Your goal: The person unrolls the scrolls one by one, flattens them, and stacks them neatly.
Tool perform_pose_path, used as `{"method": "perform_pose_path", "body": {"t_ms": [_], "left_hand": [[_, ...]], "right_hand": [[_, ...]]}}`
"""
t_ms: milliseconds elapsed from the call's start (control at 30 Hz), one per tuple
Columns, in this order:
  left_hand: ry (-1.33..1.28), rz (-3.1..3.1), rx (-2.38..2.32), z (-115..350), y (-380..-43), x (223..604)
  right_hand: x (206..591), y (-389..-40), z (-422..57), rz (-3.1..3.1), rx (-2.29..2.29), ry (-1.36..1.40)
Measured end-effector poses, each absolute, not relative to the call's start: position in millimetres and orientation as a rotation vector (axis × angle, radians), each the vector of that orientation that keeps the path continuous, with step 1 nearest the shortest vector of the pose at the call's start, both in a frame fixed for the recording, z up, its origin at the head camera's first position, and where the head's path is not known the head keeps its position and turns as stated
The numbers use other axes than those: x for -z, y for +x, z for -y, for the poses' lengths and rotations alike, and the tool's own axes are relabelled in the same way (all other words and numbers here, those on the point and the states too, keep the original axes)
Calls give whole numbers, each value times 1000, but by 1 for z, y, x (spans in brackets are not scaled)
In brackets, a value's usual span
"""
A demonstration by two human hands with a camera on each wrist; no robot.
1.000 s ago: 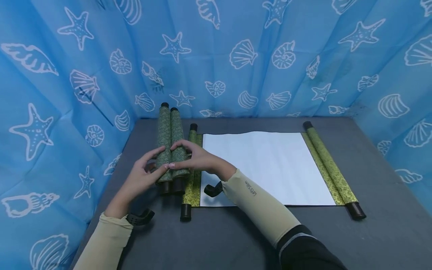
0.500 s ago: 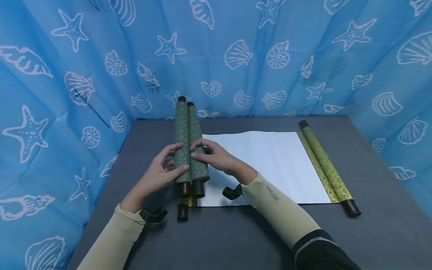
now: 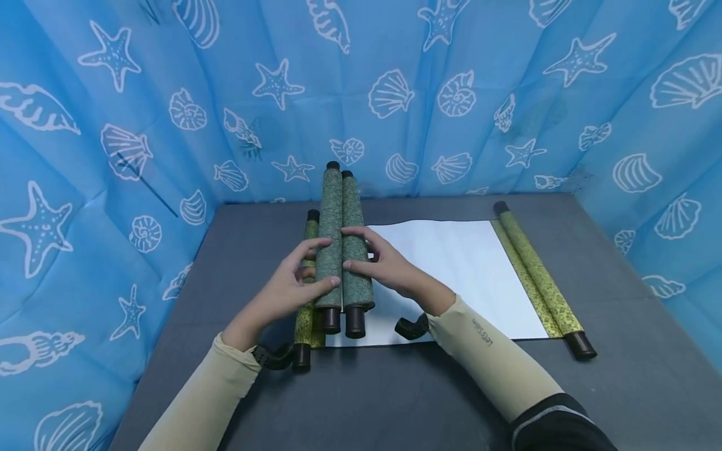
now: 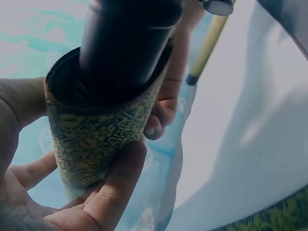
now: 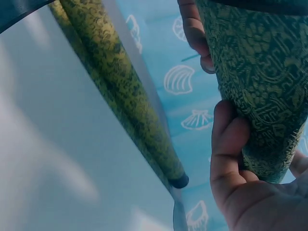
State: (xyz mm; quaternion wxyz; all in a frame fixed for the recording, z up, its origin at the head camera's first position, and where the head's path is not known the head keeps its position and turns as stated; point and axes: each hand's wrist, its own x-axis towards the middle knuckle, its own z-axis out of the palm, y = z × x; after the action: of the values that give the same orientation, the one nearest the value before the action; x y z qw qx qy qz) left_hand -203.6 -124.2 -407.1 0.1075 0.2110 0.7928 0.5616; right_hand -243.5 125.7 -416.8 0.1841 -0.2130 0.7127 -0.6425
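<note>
Head view: a person's two bare hands hold two green patterned rolls, one apiece; the left hand [image 3: 287, 288] has its grip curled round the left green roll [image 3: 329, 269], thumb on top; the right hand [image 3: 389, 266] has its grip curled round the right green roll [image 3: 356, 282], thumb and forefinger on its upper face; the two rolls lie side by side between the grips, pointing away from the person; four dark end caps [image 3: 331, 321] finish them, two beyond the grips and two nearer; partly behind the left grip is one left yellow roll [image 3: 303, 322]; well to the right of the right grip is one right yellow roll [image 3: 541, 282]; between these yellow rolls stretches one white sheet [image 3: 451, 275], partly beneath the right grip; whether the green rolls touch it, I cannot tell; below both grips come two beige sleeves [image 3: 197, 394] and two black wrist devices [image 3: 273, 357], one per arm; all this is over one dark grey tabletop [image 3: 395, 401]; beyond the grips hangs a blue curtain [image 3: 338, 94] patterned with white shells and starfish.
</note>
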Motion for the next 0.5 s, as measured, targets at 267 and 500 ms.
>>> {"method": "perform_pose_path", "body": {"t_ms": [267,500], "left_hand": [[673,-2260,-1650,109,-208,407],[706,-2174,-1623,98,-216,410]], "right_hand": [[416,-237,-146,-2008,1843,-554],[415,-233,-162,-2032,1870,-502]]}}
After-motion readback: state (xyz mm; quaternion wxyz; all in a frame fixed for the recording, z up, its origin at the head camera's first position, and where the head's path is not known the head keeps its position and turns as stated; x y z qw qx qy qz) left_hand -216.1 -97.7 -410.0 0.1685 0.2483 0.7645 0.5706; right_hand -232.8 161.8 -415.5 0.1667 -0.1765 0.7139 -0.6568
